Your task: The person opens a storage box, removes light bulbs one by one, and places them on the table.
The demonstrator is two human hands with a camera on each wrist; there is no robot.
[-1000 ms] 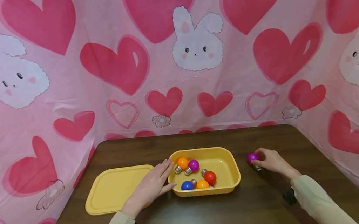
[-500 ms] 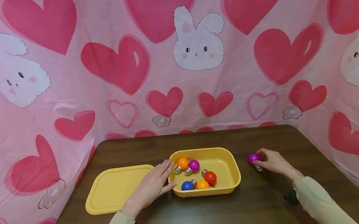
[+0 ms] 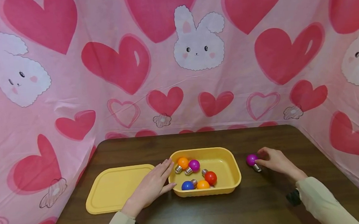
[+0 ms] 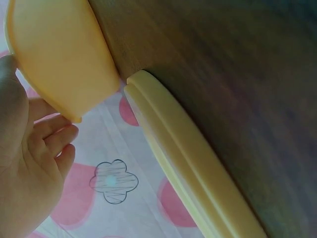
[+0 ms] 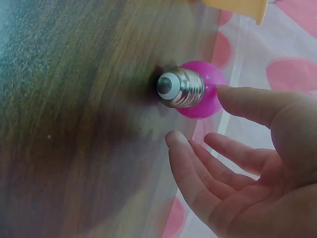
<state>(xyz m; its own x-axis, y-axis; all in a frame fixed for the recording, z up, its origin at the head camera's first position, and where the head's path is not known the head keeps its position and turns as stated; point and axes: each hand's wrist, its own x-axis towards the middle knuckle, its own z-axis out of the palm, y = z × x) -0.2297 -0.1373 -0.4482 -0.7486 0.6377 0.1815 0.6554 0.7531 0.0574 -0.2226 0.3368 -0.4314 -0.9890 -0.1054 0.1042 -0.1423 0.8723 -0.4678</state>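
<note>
A purple light bulb (image 3: pixel 252 160) with a metal screw base lies on the table, right of the yellow box (image 3: pixel 231 162). Beside it is my right hand (image 3: pixel 275 160); in the right wrist view the thumb is at the purple globe while the other fingers stand apart from it. Straight fingers of my left hand (image 3: pixel 153 182) rest against the box's left rim. Inside the box lie an orange bulb (image 3: pixel 183 163), another purple bulb (image 3: pixel 194 165), a red bulb (image 3: pixel 210 177), a blue bulb (image 3: pixel 187 185) and a second orange bulb (image 3: pixel 202 184).
A flat yellow lid (image 3: pixel 115 187) lies on the dark wooden table (image 3: pixel 187 213) left of the box, partly under the left forearm in the head view. A pink curtain (image 3: pixel 163 71) with hearts and rabbits hangs around the back and sides.
My right hand has let the purple bulb go and drawn slightly right of it. More of the bulb's metal base shows now. The left hand stays at the box.
</note>
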